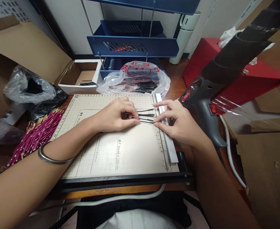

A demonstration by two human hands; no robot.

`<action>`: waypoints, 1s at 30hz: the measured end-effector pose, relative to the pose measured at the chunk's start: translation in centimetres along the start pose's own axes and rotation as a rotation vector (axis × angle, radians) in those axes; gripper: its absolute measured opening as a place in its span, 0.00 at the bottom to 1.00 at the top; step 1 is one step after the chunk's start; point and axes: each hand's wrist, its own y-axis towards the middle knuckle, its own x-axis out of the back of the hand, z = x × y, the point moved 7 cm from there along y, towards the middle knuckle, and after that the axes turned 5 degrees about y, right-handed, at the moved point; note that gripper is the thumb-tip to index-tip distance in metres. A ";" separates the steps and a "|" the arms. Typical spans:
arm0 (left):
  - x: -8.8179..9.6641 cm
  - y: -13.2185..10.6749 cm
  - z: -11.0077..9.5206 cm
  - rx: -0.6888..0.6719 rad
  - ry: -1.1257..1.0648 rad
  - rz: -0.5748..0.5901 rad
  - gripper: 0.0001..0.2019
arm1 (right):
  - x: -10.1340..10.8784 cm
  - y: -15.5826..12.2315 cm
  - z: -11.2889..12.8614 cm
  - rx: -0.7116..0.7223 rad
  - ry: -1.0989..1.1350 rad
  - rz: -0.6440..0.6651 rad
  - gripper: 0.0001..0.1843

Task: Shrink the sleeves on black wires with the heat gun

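Observation:
A beige paper-cutter board (121,149) with printed grid lines lies in front of me. On it, my left hand (115,115) is curled over a few thin black tubes (146,115), fingertips pinching them down. My right hand (178,119) rests at the board's right edge beside the metal ruler strip (167,140), its fingertips pinched on the tubes' right ends. A metal bangle (50,158) sits on my left wrist.
A pile of magenta wires (36,133) lies left of the board. A clear bag of black tubes (140,81) sits behind it, with a blue rack (132,44) and a white box (82,78). A heat gun (209,101) and a red box (226,63) are right; cardboard boxes (23,47) flank.

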 end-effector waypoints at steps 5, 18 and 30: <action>-0.1 0.1 0.1 -0.001 0.040 -0.030 0.09 | 0.0 0.0 0.1 0.008 0.005 0.005 0.07; -0.6 0.1 -0.2 0.041 0.097 0.021 0.09 | -0.2 0.2 -0.2 -0.033 0.033 -0.012 0.08; 0.1 0.2 -0.4 0.029 0.072 -0.046 0.12 | 0.5 0.1 -0.8 -0.073 0.054 -0.028 0.05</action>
